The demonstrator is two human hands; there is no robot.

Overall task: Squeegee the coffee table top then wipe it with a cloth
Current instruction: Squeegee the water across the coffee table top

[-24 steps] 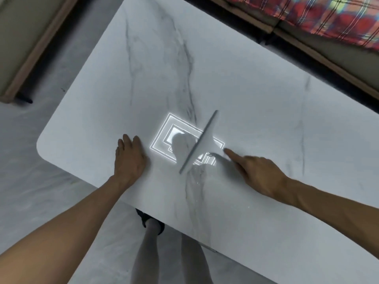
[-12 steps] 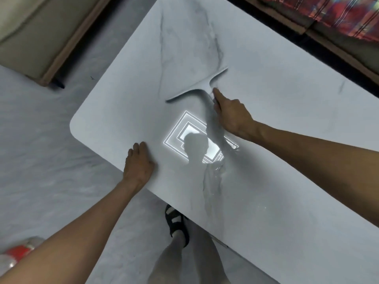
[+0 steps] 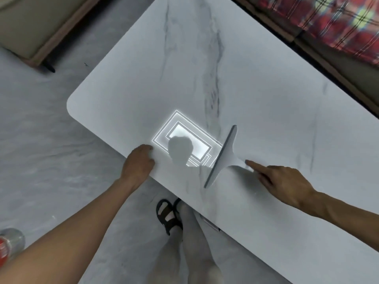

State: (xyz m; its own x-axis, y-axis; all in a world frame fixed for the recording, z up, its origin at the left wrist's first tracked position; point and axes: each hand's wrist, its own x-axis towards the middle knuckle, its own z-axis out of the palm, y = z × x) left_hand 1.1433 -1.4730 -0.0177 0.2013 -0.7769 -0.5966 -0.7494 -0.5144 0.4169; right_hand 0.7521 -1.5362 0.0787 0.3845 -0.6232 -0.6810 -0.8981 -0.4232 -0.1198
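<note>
Nearest the camera are two legs in pale trousers [image 3: 194,253] and one foot in a dark sandal [image 3: 169,216] on the grey marbled floor [image 3: 41,160]. At the lower left edge stands one blurred clear container with a red band [image 3: 8,247]. Two bare forearms reach forward to the one white, grey-veined table [image 3: 266,99], which runs slantwise across the view with a rounded corner at the left. The left hand [image 3: 139,162] rests on the table's near edge, fingers bent a little, its grip around nothing. The right hand [image 3: 285,181] has its grip closed round the handle of the single pale squeegee [image 3: 223,158], forefinger stretched along the handle. The squeegee's long blade lies against the top near the near edge, well apart from the left hand. Between the two hands the glossy top mirrors a bright rectangular ceiling light [image 3: 184,138], partly covered by the dark shape of a head. Beyond the table at the upper left is a beige, wood-framed seat [image 3: 30,27]. At the upper right, red plaid fabric [image 3: 338,27] lies on another wood-framed piece.
</note>
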